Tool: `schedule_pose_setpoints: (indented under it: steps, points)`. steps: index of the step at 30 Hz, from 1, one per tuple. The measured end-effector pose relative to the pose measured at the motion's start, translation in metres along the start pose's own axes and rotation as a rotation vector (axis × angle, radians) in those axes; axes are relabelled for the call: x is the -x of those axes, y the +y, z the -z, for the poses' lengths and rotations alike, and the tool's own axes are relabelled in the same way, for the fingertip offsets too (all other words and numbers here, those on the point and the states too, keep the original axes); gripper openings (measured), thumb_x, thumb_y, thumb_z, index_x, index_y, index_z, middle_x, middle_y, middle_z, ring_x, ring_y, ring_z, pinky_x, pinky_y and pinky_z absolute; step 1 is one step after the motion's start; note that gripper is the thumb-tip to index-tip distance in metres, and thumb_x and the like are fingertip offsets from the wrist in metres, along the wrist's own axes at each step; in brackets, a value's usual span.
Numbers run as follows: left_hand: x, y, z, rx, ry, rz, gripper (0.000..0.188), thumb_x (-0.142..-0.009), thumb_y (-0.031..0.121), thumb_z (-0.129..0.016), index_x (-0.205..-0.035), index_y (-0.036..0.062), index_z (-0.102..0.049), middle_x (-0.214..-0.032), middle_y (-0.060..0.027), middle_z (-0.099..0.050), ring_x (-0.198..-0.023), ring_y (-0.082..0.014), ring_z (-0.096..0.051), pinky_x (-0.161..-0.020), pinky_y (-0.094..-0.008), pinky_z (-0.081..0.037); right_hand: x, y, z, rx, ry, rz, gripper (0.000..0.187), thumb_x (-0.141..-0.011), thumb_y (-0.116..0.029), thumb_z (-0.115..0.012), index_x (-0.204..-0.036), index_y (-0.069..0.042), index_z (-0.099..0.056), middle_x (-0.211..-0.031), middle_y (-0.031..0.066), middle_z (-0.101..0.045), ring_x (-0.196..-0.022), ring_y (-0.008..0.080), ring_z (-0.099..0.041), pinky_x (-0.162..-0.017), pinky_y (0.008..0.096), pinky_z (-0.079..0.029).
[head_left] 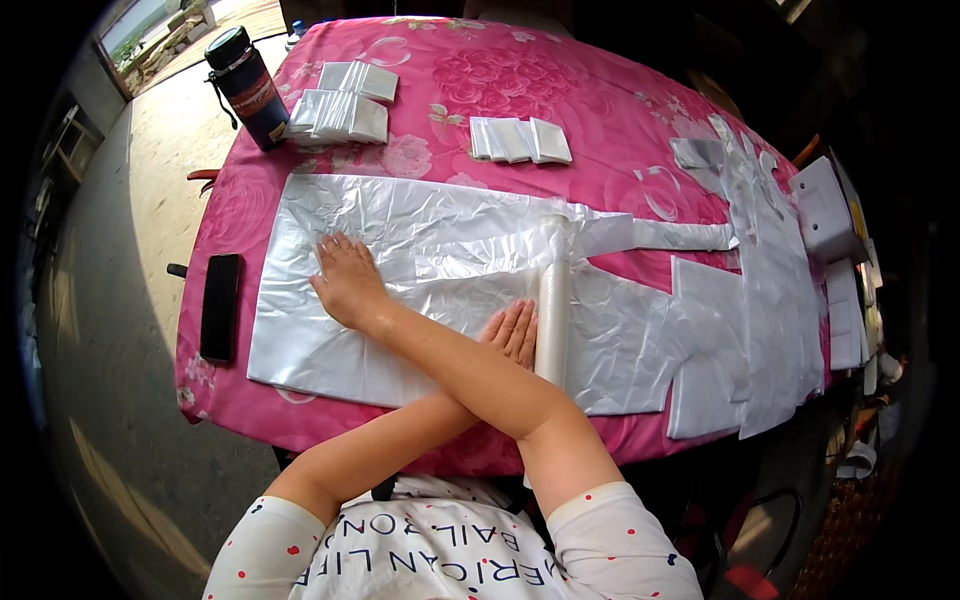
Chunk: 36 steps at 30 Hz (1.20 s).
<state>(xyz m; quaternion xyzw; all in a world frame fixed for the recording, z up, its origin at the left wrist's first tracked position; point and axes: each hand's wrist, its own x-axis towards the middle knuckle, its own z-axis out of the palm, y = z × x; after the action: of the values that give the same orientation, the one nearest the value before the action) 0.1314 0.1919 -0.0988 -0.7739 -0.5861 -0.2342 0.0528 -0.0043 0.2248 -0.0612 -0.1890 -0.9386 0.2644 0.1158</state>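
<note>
My forearms cross, the right one over the left. My right hand (347,283) lies flat, fingers spread, on the left part of a wrinkled, clear-white plastic bag sheet (330,365). Reaching to the right underneath, my left hand (514,333) rests palm down on the same plastic, its fingers stretched out. Those fingertips are beside a pale, translucent roll (553,320) that lies across the sheet, pointing away from me. Whether they touch it, I cannot tell. Right of the roll, more flat plastic bags (705,350) overlap, with handle-like strips at the far side.
The table has a pink floral cloth (420,80). Folded plastic packets sit in stacks at the far left (340,115) and far middle (520,140). A dark flask (250,90) stands at the left corner; a black phone (221,308) lies left. White boxes (828,210) border the right edge.
</note>
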Motion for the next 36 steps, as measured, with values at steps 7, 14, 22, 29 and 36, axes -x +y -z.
schedule_pose_setpoints:
  steps: [7,14,22,29,36]
  points:
    - [0.002,-0.001,0.018,0.178,0.013,0.083,0.058,-0.083,0.026,-0.04,-0.127,-0.013,-0.037,-0.139,-0.0281,-0.031,-0.132,-0.0401,-0.026,-0.109,-0.0474,-0.018,0.048,0.004,0.075,-0.053,0.102,0.253,0.052,-0.084,-0.025,-0.054,-0.13,-0.003,-0.043,-0.141,0.0199,-0.03,-0.135,0.0356,-0.019,-0.11,0.0452,-0.015]
    - [0.001,-0.002,0.019,0.114,-0.113,0.074,0.061,-0.082,0.024,-0.035,-0.128,-0.0152,-0.033,-0.138,-0.031,-0.028,-0.133,-0.0407,-0.024,-0.11,-0.046,-0.015,0.152,0.161,0.164,0.612,0.39,-0.262,0.054,-0.067,0.006,-0.049,-0.12,-0.003,-0.053,-0.132,0.017,-0.044,-0.129,0.0328,-0.03,-0.108,0.0536,-0.014]
    - [0.001,-0.003,0.019,0.083,-0.145,0.07,0.061,-0.083,0.024,-0.035,-0.129,-0.0157,-0.031,-0.139,-0.031,-0.027,-0.134,-0.0403,-0.022,-0.111,-0.0453,-0.014,0.19,0.238,0.201,-0.374,0.994,-0.713,0.04,-0.079,-0.004,-0.053,-0.119,-0.003,-0.053,-0.102,0.0055,-0.06,-0.09,0.0156,-0.056,-0.092,0.033,-0.038]
    - [0.002,-0.004,0.02,0.1,-0.158,0.077,0.063,-0.083,0.024,-0.035,-0.13,-0.0159,-0.029,-0.14,-0.0313,-0.026,-0.134,-0.0408,-0.021,-0.111,-0.0453,-0.013,0.268,0.201,0.191,0.117,0.976,-0.571,0.057,-0.082,-0.014,-0.052,-0.134,0.0,-0.034,-0.132,0.0154,-0.043,-0.122,0.029,-0.04,-0.101,0.0374,-0.033]
    - [0.002,-0.006,0.027,0.215,-0.139,0.109,0.068,-0.078,0.02,-0.043,-0.134,-0.0135,-0.023,-0.142,-0.0306,-0.021,-0.135,-0.0407,-0.018,-0.111,-0.0457,-0.014,0.277,0.086,0.126,0.057,0.177,0.002,0.055,-0.087,-0.041,-0.051,-0.128,-0.005,-0.047,-0.136,0.0157,-0.041,-0.128,0.0336,-0.035,-0.105,0.0423,-0.029]
